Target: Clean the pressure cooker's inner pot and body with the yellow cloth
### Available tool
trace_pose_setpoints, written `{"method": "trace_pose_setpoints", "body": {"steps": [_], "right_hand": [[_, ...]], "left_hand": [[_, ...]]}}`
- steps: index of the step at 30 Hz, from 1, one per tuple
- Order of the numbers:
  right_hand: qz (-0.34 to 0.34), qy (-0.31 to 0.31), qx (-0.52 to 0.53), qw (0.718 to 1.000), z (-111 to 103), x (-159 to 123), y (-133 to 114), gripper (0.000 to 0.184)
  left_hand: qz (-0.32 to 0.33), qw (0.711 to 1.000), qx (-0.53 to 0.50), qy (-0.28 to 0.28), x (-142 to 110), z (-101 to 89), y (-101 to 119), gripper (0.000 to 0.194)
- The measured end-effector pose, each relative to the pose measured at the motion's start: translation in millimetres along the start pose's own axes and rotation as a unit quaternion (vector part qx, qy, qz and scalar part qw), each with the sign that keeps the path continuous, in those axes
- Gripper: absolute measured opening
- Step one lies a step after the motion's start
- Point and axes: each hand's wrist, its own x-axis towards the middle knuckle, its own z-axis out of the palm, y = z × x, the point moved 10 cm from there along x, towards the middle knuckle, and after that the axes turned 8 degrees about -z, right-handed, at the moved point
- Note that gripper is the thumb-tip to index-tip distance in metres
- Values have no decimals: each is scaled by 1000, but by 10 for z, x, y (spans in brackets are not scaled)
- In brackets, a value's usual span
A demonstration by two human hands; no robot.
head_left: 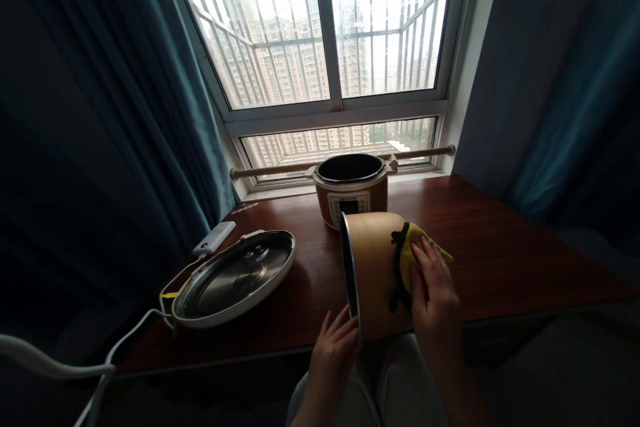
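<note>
At the bottom of the frame, pale trousers [410, 373] are seen below 2 bare hands. A tan pot [375, 267], tipped on its side with its mouth turned left, is held right of centre at the near edge of a table. Its rim is touched at the lower left by the fingers of the left hand [334, 350]; whether that hand is closed on the rim cannot be told, as its grip is partly hidden. A yellow cloth [415, 239] is gripped by the bent fingers of the right hand [434, 283] and pressed to the pot's right end. Black shapes are visible along the cloth's left edge; whether they belong to cloth or pot cannot be told.

At the left of the frame, white cables [133, 333] are trailed past a large oval lid [233, 280], laid on the reddish-brown table [510, 247]. Beyond it, a white box [215, 237] is set by the curtain [150, 80]. Behind the pot, an uncovered cooker [325, 203] with a control panel is stood upright near a rail [280, 170]. At top centre, apartment towers [285, 57] are seen through a barred window [330, 27].
</note>
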Motion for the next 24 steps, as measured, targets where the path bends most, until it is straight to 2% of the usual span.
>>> {"method": "trace_pose_setpoints", "body": {"steps": [3, 6, 9, 12, 15, 19, 21, 24], "right_hand": [[5, 4, 8, 1000, -18, -136, -43, 37], [4, 13, 11, 1000, -57, -253, -68, 37], [-1, 22, 3, 1000, -103, -318, -72, 38], [5, 30, -16, 999, -127, -322, -108, 38], [-5, 18, -43, 999, -68, -258, -284, 38], [-111, -68, -41, 991, 187, -105, -647, 38], [-121, -77, -39, 989, 221, -1, -608, 36], [-50, -36, -47, 997, 121, 170, -298, 33]], "left_hand": [[-36, 999, -24, -24, -8, -7, -17, 45], [-54, 994, -92, -2, -28, -185, 90, 62], [-52, 989, -133, 30, -29, -390, 240, 49], [-29, 989, -133, 52, -3, -492, 367, 37], [-22, 991, -120, 55, 24, -467, 392, 33], [-9, 994, -98, 41, 28, -380, 390, 25], [-3, 995, -86, 41, 22, -355, 379, 25], [30, 996, -74, 40, 4, -271, 397, 29]]}}
